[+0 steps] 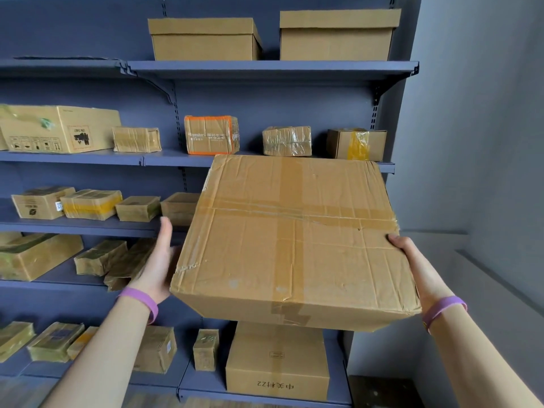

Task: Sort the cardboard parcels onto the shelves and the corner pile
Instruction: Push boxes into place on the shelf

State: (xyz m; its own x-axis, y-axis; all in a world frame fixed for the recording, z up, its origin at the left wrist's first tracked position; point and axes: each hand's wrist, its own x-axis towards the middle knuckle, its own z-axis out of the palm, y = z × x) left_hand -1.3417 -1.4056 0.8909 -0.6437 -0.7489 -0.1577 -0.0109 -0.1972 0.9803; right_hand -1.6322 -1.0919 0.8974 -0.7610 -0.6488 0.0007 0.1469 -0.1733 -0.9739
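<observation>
Head view, shelving bay with parcel in hand. The large parcel (294,240) occupies the centre of the field, held off the shelves between both hands; its top face tilts toward the camera, crossed by brown tape; its far edge overlaps the front lip of a shelf, and whether they touch cannot be told.

The left hand (160,260) lies at 9 o'clock of the large parcel, palm pressed flat against its left side; the one digit in view is straight and points to 12 o'clock; the other fingers are hidden behind the cardboard.

The right hand (412,260) lies at 3 o'clock, thumb hooked over the right edge of the top face; its fingers pass out of sight beneath the parcel. A left wristband (141,301) and a right wristband (443,309), both purple, circle the wrists.

The blue shelving unit (265,69) fills the field from 9 to 1 o'clock. On the top shelf, at 12 o'clock, stand the left lidded box (203,39) and the right lidded box (335,36), apart from each other. On the next shelf, at 11 o'clock of the large parcel, stands the orange-edged parcel (211,134); at 1 o'clock, the yellow-taped box (356,144). At 6 o'clock, on the lowest shelf, sits the printed box (276,360), partly covered by the large parcel; smaller taped parcels line the shelves toward 8 and 9 o'clock. The grey wall (485,113) closes the field at 3 o'clock.
</observation>
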